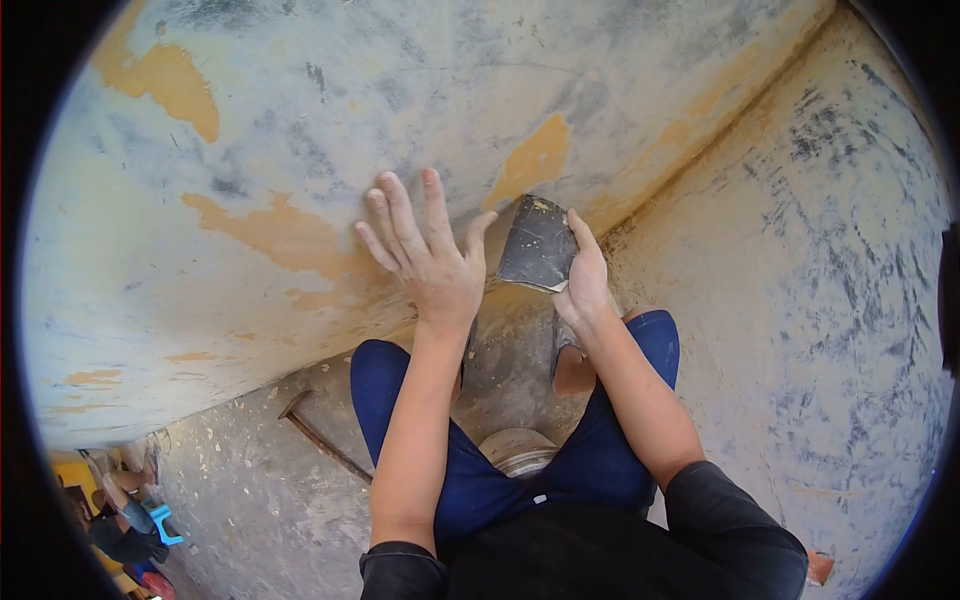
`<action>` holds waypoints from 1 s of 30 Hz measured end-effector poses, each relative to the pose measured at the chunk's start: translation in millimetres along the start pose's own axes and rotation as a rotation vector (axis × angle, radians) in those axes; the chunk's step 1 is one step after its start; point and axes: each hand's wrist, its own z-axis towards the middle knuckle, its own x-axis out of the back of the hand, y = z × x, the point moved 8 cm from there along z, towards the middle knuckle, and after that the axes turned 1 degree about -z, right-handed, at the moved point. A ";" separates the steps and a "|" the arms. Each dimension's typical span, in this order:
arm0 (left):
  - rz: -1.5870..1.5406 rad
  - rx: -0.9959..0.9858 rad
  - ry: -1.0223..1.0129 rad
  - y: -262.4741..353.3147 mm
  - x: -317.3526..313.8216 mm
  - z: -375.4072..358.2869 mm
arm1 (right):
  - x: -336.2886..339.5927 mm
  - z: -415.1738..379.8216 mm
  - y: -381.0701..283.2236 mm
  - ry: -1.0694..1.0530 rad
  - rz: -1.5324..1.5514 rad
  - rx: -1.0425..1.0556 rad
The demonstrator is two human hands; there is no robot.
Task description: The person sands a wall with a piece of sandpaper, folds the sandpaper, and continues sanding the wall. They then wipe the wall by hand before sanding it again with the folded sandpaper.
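My left hand (pixel 437 262) is open, its fingers spread, against the pale, patchy wall (pixel 330 110). Between the thumb and fingers of my right hand (pixel 588 272) is a dark, slightly curved piece of sandpaper (pixel 538 243) with yellowish dust specks and a pale lower edge. The fingers behind the sheet are hidden. Bare yellow-orange patches (pixel 275 235) show on the wall around my left hand, and another orange patch (pixel 540 155) lies just above the sandpaper.
A second wall (pixel 780 300) meets the first at a corner on the right. On the grey floor (pixel 240 500) lies a hammer (pixel 325 437) left of my knees. I sit on a whitish round seat (pixel 518 445). Assorted items, including a bright blue piece (pixel 163 523), crowd the lower left.
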 end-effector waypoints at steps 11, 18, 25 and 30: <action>-0.082 -0.046 -0.123 10.9 -14.7 -7.5 | -17.2 -10.7 1.3 -0.098 -0.072 -0.051; -0.026 -0.040 -0.081 7.5 -15.4 -11.3 | -2.3 -13.8 -1.8 0.015 -0.576 0.234; -0.006 0.079 0.006 -11.9 0.6 1.9 | -53.0 -47.5 -44.8 0.067 -1.260 1.193; -0.031 0.084 -0.017 -11.5 -2.5 1.0 | -72.1 -45.9 -50.1 0.200 -1.338 1.526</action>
